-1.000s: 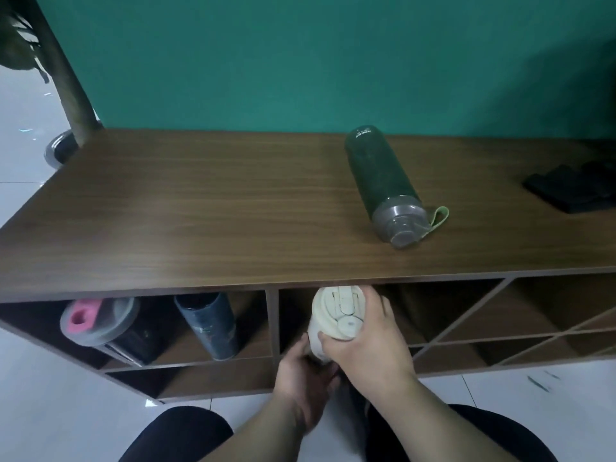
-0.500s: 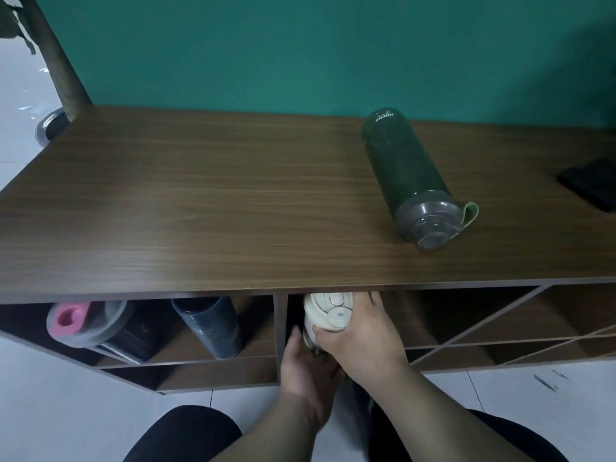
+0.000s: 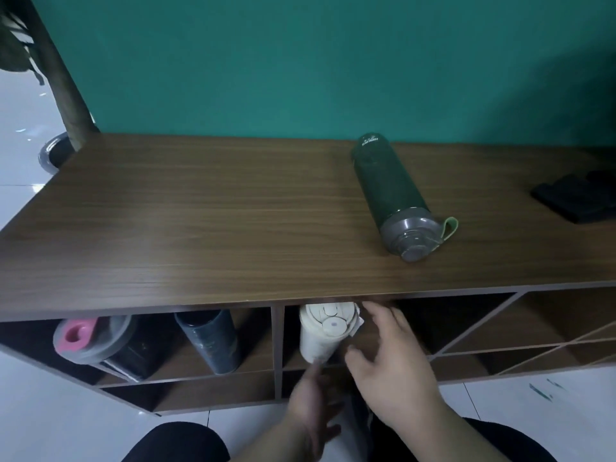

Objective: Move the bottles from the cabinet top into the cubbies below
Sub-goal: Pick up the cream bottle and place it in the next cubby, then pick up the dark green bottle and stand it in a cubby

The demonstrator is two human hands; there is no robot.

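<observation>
A cream bottle (image 3: 320, 331) stands in the middle cubby just right of the vertical divider, lid toward me. My right hand (image 3: 390, 358) is beside it on its right, fingers apart and off the bottle. My left hand (image 3: 315, 401) is just below the bottle's base, fingers loose, blurred. A dark green bottle (image 3: 393, 195) with a grey cap and green loop lies on its side on the wooden cabinet top (image 3: 200, 221). In the left cubby sit a pink-lidded shaker (image 3: 90, 338) and a dark blue bottle (image 3: 208, 340).
A black folded item (image 3: 580, 196) lies at the cabinet top's right edge. Diagonal-slatted cubbies (image 3: 500, 331) open to the right. A plant trunk (image 3: 63, 95) in a pot stands at the far left. My dark-clad knees are near the cabinet's front.
The cream bottle went deeper into the middle cubby and now stands there alone. My right hand let go and drew back to the right; my left hand dropped below it.
</observation>
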